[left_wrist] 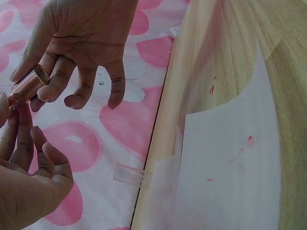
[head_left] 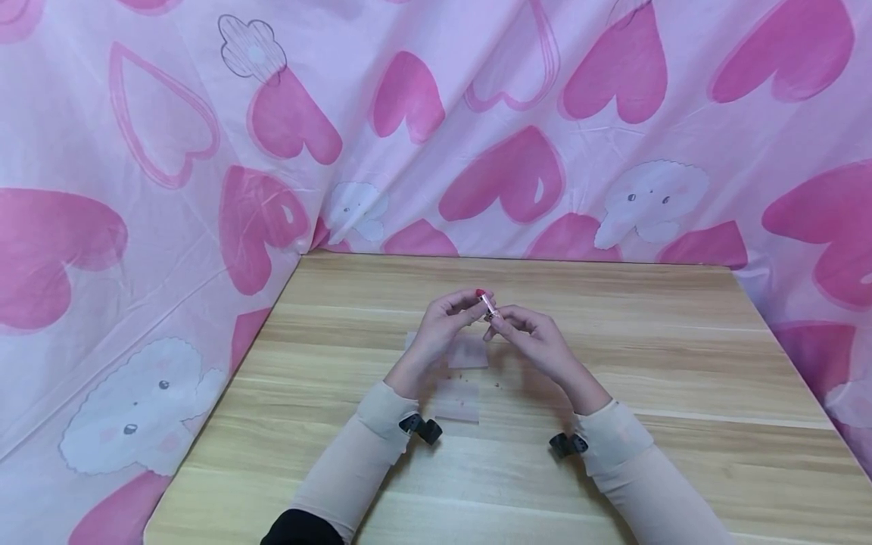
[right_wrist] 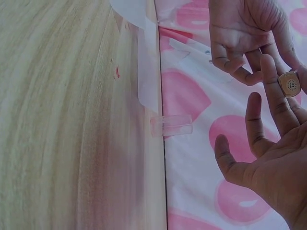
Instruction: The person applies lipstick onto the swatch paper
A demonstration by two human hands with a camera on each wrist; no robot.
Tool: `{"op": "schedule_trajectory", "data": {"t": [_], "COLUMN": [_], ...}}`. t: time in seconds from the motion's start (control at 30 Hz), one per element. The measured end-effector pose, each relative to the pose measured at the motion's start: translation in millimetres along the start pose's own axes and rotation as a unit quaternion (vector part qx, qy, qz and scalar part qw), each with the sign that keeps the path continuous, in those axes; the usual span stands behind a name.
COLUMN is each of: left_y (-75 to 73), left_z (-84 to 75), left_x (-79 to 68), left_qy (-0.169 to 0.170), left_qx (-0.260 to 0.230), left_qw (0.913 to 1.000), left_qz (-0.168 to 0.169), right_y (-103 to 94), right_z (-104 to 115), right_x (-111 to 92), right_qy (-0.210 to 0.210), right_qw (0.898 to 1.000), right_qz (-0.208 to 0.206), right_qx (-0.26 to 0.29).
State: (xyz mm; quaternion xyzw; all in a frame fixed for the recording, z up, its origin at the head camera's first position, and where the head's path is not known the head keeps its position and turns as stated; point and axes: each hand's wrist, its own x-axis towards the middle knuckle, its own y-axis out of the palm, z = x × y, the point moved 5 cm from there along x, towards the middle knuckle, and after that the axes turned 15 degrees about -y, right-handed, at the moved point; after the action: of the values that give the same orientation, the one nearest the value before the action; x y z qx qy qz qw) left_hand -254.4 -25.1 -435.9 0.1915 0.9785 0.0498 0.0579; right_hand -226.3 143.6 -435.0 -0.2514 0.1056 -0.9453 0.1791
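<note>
Both hands meet over the table around an uncapped lipstick (head_left: 488, 305), its red tip pointing up and leftward. My left hand (head_left: 439, 329) pinches the tube near the red end. With thumb and fingers, my right hand (head_left: 538, 341) holds the lower end; its other fingers are spread in the left wrist view. The lipstick's gold base (right_wrist: 290, 85) faces the right wrist camera and carries a small round label. A clear cap (left_wrist: 128, 176) stands upright on the table beyond the hands. Below the hands lie thin whitish paper sheets (head_left: 458, 401), with red bits on and beside them.
The wooden table (head_left: 681, 363) reaches to a pink heart-patterned cloth (head_left: 409, 174) hanging behind and at the sides. Small red crumbs (right_wrist: 117, 72) lie on the wood near the papers. A black camera (head_left: 422, 429) is strapped to the left wrist, another (head_left: 568, 445) to the right.
</note>
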Motion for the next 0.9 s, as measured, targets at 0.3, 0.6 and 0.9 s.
{"op": "schedule_trajectory", "data": {"t": [0.3,0.6,0.9], "left_y": [-2.9,-19.5,-54.1], "left_z": [4.3,4.5,7.3], "left_x": [-8.0,-18.9,-32.2], "left_qy": [-0.014,-0.021,0.004], "left_qx": [0.014,0.11,0.341], "left_qw": [0.9998,0.9936,0.937], "left_qz": [0.006,-0.015,-0.075], "right_y": [1.3,1.8,1.9], "right_z": [-0.9,-1.2,-1.9], "right_x": [1.3,1.5,2.9], "right_qy": [-0.009,0.006,0.018], "right_qw": [1.0,1.0,0.999], "right_qz": [0.005,0.007,0.015], "right_qx": [-0.011,0.001,-0.038]}}
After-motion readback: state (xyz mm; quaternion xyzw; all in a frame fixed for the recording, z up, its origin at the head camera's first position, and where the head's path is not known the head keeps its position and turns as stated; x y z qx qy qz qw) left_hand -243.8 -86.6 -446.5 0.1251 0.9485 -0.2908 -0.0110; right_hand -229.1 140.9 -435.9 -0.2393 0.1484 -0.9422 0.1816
